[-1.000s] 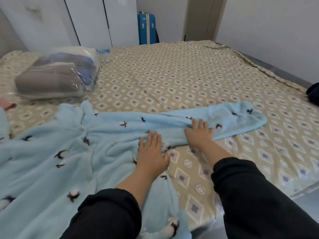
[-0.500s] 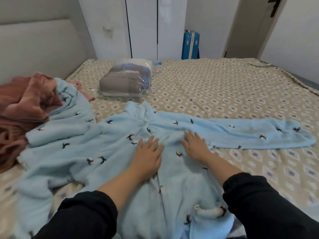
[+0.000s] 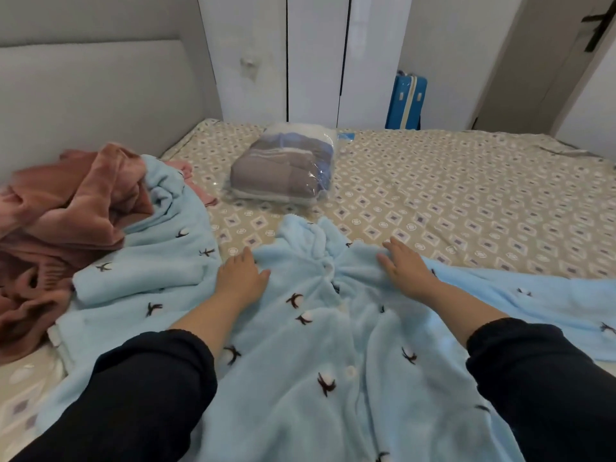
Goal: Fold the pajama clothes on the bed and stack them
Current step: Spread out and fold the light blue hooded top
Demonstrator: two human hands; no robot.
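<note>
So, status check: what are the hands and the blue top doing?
Left hand, right hand flat on blue top. Top spread out, not yet folded. Pink heap crowds its left side.

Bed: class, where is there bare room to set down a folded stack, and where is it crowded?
Widest bare patch: the far right of the bed, bordered by the plastic-wrapped bundle, the outstretched sleeve of the blue pajama top and the far edge. A narrow strip lies between bundle and collar. Crowded: the left side, with the pink clothes pile and bunched blue fleece.
</note>
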